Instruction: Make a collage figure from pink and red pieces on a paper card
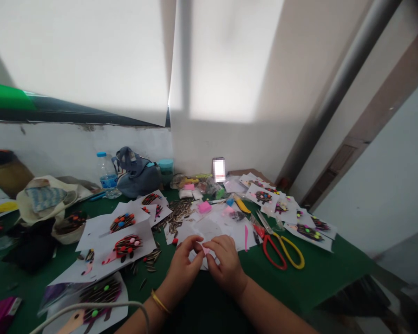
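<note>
My left hand (184, 263) and my right hand (227, 265) meet over white paper (209, 228) at the table's front. Their fingertips pinch a small pink piece (205, 250) between them; its material is hard to make out and fingers partly cover it. Just beyond lie a pink block (205, 207) and a thin pink strip (246, 237). Striped seeds (177, 217) are heaped left of the paper. Beside my right hand rest red-handled scissors (274, 253) and yellow-handled scissors (292, 253). A small red ball (174, 241) sits near my left hand.
Papers with seed-covered hedgehog pictures (127, 246) lie at left, with more hedgehog sheets (264, 196) at right. A phone (218, 170) leans on the back wall. A water bottle (107, 176), a blue bag (137, 174) and a yellow-handled knife (242, 205) are farther back. A cable (101, 305) crosses the front left.
</note>
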{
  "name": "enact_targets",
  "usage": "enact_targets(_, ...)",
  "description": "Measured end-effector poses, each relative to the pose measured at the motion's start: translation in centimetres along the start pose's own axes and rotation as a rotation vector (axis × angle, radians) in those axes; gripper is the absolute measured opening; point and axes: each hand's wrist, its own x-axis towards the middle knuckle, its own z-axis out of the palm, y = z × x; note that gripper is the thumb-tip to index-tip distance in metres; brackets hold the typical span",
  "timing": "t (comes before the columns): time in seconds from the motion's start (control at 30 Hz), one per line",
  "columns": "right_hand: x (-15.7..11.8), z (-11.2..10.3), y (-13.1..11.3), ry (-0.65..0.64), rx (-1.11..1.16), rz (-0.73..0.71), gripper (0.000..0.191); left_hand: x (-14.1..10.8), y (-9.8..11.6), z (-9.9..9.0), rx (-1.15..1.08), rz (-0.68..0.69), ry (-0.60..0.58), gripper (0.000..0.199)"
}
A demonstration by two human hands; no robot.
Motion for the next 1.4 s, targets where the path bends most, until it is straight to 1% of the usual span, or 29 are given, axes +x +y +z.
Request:
enact_targets(0.13, 0.0, -0.1, -0.1, 0.005, -0.002, 0.001, 0.021, 0.0, 0.3, 0.0, -0.002, -0.035, -0.019, 0.027)
enact_targets(0.33, 0.0, -0.2, -0.1, 0.006, -0.004, 0.008, 0.022, 0.1, -0.3, 0.1, 0.009, -0.021, 0.005, 0.034)
enact_targets(0.43, 0.0, -0.1, -0.1, 0.010, -0.006, 0.016, 0.022, 0.1, -0.3, 0.1, 0.014, -0.017, -0.012, 0.034)
enact_targets(0.6, 0.0, 0.1, 0.3, 0.026, 0.004, 0.041, 0.022, 0.1, 0.3, -0.1, -0.007, -0.048, -0.073, 0.035)
enact_targets(0.73, -0.1, 0.2, 0.6, 0.048, -0.008, 0.043, 0.022, 0.1, 0.4, -0.1, 0.005, -0.069, -0.059, 0.037)
enact_targets(0.9, -0.1, 0.1, 0.6, 0.018, 0.000, 0.037, 0.019, 0.1, 0.3, -0.1, 0.026, -0.073, -0.054, 0.038)
enact_targets(1.13, -0.1, 0.4, 1.0, -0.002, 0.062, 0.041, 0.017, -0.1, 0.1, -0.1, 0.185, -0.026, -0.087, 0.036)
enact_targets(1.23, -0.1, 0.6, 1.1, -0.002, 0.094, 0.058, 0.013, -0.1, 0.0, 0.0, 0.183, -0.020, -0.094, 0.037)
enact_targets(1.4, 0.0, 0.6, 1.1, -0.006, 0.128, 0.074, 0.010, 0.0, -0.3, 0.0, 0.126, -0.044, -0.070, 0.037)
